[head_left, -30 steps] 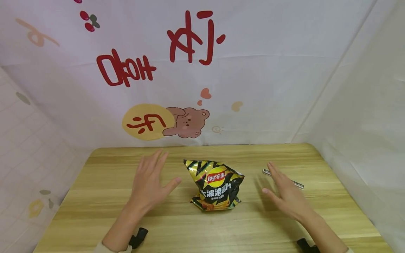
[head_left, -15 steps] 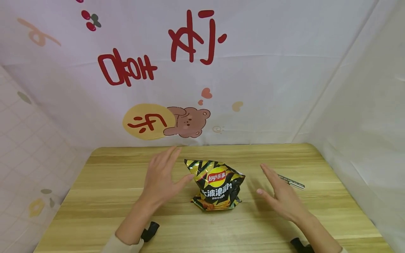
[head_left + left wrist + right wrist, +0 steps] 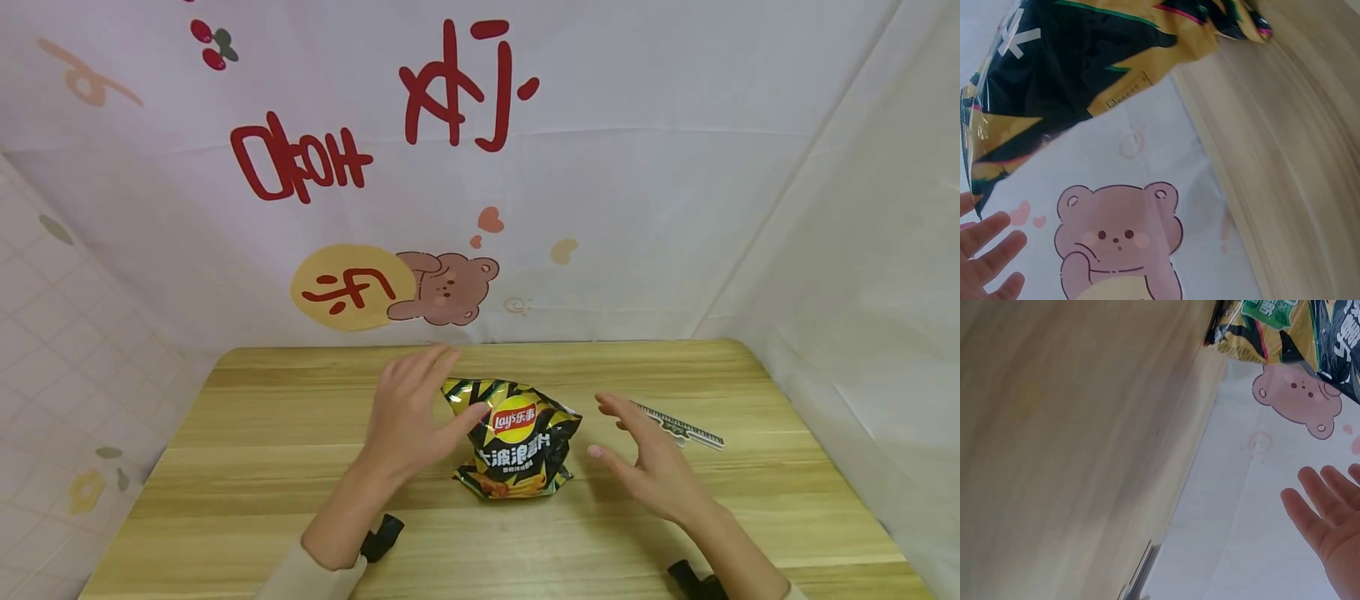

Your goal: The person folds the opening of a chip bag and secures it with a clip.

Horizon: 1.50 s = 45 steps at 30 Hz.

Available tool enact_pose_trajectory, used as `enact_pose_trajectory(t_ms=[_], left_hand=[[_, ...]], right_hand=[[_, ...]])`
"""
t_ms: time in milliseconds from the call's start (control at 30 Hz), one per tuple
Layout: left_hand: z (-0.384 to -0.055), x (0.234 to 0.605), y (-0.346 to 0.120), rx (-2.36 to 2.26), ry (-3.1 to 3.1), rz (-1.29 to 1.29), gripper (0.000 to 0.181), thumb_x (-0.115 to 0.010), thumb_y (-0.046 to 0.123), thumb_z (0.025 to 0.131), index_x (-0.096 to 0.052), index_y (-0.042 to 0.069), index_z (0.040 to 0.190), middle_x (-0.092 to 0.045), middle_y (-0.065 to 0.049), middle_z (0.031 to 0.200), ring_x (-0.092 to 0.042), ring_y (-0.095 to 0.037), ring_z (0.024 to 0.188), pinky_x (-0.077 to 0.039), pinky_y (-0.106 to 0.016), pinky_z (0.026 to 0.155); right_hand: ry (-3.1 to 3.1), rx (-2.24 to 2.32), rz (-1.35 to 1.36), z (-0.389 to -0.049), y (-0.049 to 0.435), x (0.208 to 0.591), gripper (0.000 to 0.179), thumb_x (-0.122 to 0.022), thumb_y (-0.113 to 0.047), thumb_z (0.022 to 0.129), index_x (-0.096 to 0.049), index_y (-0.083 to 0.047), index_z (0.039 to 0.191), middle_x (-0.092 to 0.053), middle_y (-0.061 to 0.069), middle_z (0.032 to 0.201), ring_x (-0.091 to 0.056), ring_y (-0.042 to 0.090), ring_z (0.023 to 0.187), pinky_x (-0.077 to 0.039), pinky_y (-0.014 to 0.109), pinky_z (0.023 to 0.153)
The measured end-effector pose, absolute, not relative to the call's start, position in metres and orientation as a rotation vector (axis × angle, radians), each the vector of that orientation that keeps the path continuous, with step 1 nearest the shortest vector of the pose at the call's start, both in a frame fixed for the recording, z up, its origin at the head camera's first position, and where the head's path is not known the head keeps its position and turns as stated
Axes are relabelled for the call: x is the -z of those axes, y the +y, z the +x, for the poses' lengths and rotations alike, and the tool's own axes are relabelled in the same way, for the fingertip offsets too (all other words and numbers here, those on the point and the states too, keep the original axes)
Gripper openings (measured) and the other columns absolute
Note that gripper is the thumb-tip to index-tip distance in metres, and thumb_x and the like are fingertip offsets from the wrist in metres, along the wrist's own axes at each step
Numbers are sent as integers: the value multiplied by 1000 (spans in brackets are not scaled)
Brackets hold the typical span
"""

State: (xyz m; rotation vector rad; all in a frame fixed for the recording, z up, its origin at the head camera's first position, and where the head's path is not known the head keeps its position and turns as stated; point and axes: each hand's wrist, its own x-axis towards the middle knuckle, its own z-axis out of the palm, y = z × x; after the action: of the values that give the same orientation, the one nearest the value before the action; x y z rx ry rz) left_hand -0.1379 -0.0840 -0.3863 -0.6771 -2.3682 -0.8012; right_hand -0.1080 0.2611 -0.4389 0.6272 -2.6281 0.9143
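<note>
A black and yellow bag of Lay's chips [image 3: 517, 446] stands upright near the middle of the wooden table. My left hand [image 3: 408, 417] is at the bag's left side, fingers extended, its thumb overlapping the bag's edge in the head view; whether it touches cannot be told. In the left wrist view, the fingers [image 3: 985, 250] lie beside a pointed corner of the bag [image 3: 1085, 69]. To the right of the bag, my right hand [image 3: 652, 462] hovers apart from it, fingers relaxed and holding nothing. The right wrist view shows those spread fingers [image 3: 1319, 500] below the bag [image 3: 1272, 331].
Behind my right hand lies a flat ruler-like strip [image 3: 693, 432] with a dark patterned edge. White printed cloth [image 3: 637, 208] closes off the back and both sides of the wooden table [image 3: 247, 450]. A black wrist mount [image 3: 382, 537] sits under each forearm.
Both hands have moved inward toward the bag, the left going right and the right going left. More of the strip shows behind the right hand. The bag stays in place.
</note>
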Motion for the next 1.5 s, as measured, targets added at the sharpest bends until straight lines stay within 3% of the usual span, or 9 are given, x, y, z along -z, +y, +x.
enact_pose_trajectory(t_ms=[500, 733, 967, 1133, 1500], left_hand=[[-144, 379, -57, 815, -2275, -782, 49, -87, 34, 85, -76, 6, 123, -73, -9, 126, -64, -29, 120, -43, -53, 106], [-146, 378, -46, 835, -2244, -836, 38, -87, 26, 87, -78, 8, 119, -76, -7, 118, -67, -27, 113, -45, -50, 103], [-145, 378, -39, 842, -2244, -850, 30, -86, 21, 88, -79, 8, 114, -78, -7, 111, -70, -26, 107, -47, -48, 98], [-144, 378, -34, 860, -2260, -836, 28, -86, 18, 88, -80, 9, 113, -78, -6, 110, -70, -25, 105, -47, -46, 98], [-143, 379, -31, 907, -2284, -798, 28, -85, 12, 89, -81, 10, 116, -79, -4, 106, -70, -22, 102, -47, -41, 94]], right_hand=[[-2479, -1171, 707, -114, 238, 444, 61, -82, -2, 89, -59, -8, 145, -68, 4, 136, -67, 21, 116, -55, 29, 94], [-2443, -1281, 673, -115, 230, 443, 54, -80, 0, 89, -63, -6, 141, -70, 8, 132, -66, 14, 115, -56, 29, 92], [-2426, -1324, 644, -114, 223, 441, 48, -79, 3, 90, -65, 0, 136, -72, 13, 127, -69, 15, 103, -59, 36, 89], [-2429, -1362, 617, -113, 220, 440, 44, -78, 2, 91, -67, -1, 134, -75, 9, 121, -71, 13, 96, -60, 43, 88], [-2415, -1418, 532, -117, 212, 440, 31, -76, -2, 95, -74, -8, 125, -77, 0, 107, -70, 12, 90, -55, 33, 87]])
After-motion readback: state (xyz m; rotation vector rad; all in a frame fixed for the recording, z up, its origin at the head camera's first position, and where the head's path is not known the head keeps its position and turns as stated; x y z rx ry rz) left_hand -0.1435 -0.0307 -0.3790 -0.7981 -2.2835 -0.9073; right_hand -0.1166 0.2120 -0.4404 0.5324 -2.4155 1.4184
